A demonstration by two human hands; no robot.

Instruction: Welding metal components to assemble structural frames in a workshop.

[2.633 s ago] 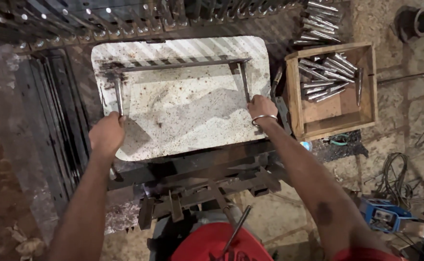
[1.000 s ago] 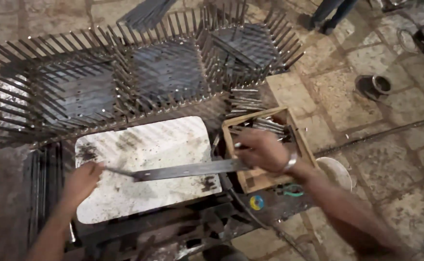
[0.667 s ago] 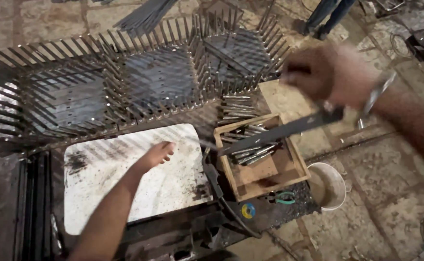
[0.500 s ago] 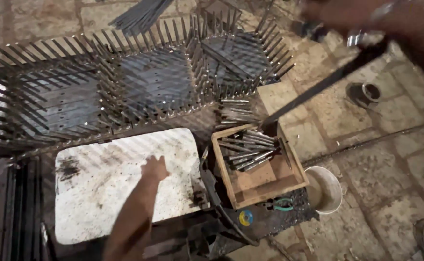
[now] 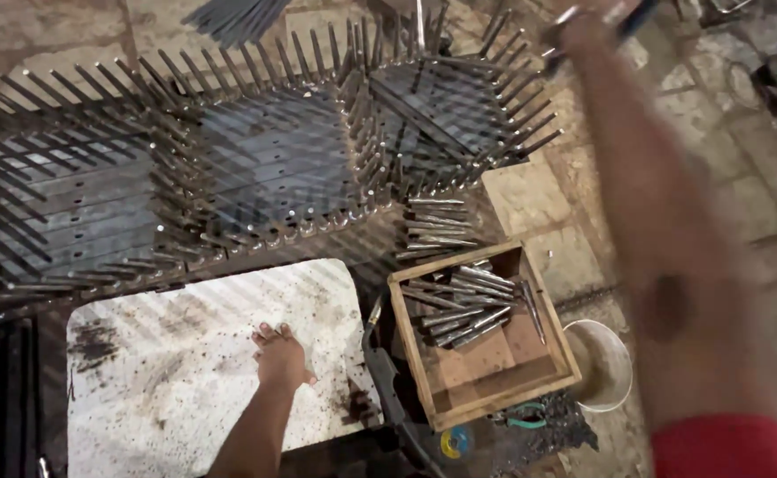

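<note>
Two hands show: the left hand (image 5: 280, 356) lies flat, fingers spread and released, on the speckled white slab (image 5: 167, 372) at lower centre. The right hand (image 5: 583, 22), raised to the upper right edge (blurred, partly cut off), grasps a dark flat metal bar (image 5: 641, 11), mostly out of frame.

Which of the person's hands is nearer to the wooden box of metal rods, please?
Left. The left hand rests flat on the white slab, just beside the wooden box. The right hand is raised far beyond it, over the spiked metal frames.
</note>
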